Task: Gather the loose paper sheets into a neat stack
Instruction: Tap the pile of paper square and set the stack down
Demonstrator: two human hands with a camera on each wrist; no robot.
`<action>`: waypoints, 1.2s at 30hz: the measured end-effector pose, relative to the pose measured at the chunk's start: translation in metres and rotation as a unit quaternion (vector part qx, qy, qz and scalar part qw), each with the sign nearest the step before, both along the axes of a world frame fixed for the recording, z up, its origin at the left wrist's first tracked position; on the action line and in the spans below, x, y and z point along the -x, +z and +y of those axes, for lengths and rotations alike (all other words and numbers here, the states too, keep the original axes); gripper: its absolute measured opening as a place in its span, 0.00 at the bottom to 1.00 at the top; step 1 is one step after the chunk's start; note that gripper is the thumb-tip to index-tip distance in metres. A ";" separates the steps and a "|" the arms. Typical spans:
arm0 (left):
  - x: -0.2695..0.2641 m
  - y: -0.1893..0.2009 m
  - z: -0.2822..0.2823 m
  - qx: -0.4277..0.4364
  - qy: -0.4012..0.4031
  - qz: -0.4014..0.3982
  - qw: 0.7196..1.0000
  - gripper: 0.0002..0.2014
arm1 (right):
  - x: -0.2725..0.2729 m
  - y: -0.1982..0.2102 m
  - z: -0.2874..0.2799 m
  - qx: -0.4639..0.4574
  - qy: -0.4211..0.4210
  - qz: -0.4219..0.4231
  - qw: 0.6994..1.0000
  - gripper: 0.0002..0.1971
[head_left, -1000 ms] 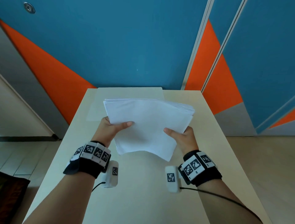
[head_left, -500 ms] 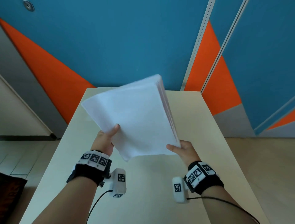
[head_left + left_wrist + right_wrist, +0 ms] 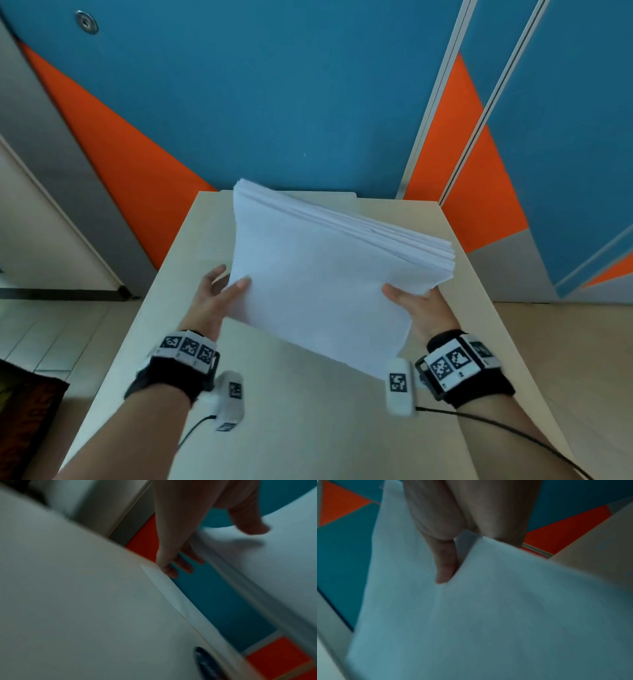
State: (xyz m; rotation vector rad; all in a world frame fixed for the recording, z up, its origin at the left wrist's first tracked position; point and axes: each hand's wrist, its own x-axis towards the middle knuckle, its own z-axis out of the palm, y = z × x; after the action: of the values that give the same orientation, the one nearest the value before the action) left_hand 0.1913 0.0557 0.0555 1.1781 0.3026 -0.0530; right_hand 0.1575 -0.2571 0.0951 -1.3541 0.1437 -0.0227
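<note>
A: While the white paper stack [image 3: 325, 274] hangs tilted above the beige table [image 3: 308, 428], who's got it?
B: Both. The left hand [image 3: 212, 305] pinches its left edge, thumb on top; the right hand [image 3: 421, 308] pinches the right edge.

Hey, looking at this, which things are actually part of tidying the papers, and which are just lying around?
Part of the job: paper stack; left hand and right hand holding it; table; pale sheet at the table's far edge, possibly one more to gather.
Just lying about: dark object on the floor; round metal fitting on the wall.
</note>
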 end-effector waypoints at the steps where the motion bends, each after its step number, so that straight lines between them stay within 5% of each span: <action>1: 0.000 0.004 0.006 -0.031 -0.047 -0.011 0.998 0.43 | 0.001 0.002 -0.005 0.013 0.018 0.011 1.000 0.45; 3: 0.002 0.012 0.007 -0.082 -0.156 -0.010 0.984 0.47 | 0.002 -0.002 -0.010 0.033 0.043 0.038 0.998 0.46; 5: 0.005 0.012 -0.001 -0.097 -0.170 0.008 0.981 0.43 | 0.005 -0.005 -0.004 0.074 0.058 0.064 0.994 0.39; 8: 0.010 0.011 -0.018 -0.113 -0.089 -0.002 0.990 0.20 | 0.007 -0.003 0.010 0.128 0.027 0.061 0.990 0.10; 11: 0.014 0.018 -0.030 -0.124 -0.058 -0.039 0.990 0.02 | 0.004 -0.004 0.014 0.134 -0.027 0.022 0.990 0.12; 15: 0.013 0.018 -0.031 -0.121 -0.071 -0.069 0.988 0.05 | 0.001 -0.018 0.007 0.120 -0.055 0.037 0.991 0.12; 21: 0.020 -0.013 -0.027 -0.149 -0.088 -0.010 0.985 0.15 | 0.014 -0.051 0.002 0.144 -0.032 0.140 0.979 0.18; 25: 0.020 -0.009 -0.026 -0.141 -0.093 -0.028 0.985 0.15 | 0.017 -0.040 -0.003 0.147 -0.017 0.104 0.984 0.15; 30: 0.017 0.001 -0.025 -0.138 -0.096 -0.082 0.982 0.33 | 0.016 -0.035 -0.008 0.147 -0.028 0.107 0.983 0.22; 36: 0.014 0.007 -0.034 -0.126 -0.052 -0.120 0.983 0.21 | 0.026 -0.008 -0.003 0.051 -0.061 -0.001 0.997 0.26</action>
State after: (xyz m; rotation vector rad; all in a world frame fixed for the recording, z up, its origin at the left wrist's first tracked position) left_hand 0.1773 0.0220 0.0625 1.4363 0.0344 0.0363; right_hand 0.1316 -0.2598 0.0874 -1.4464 0.2249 -0.1352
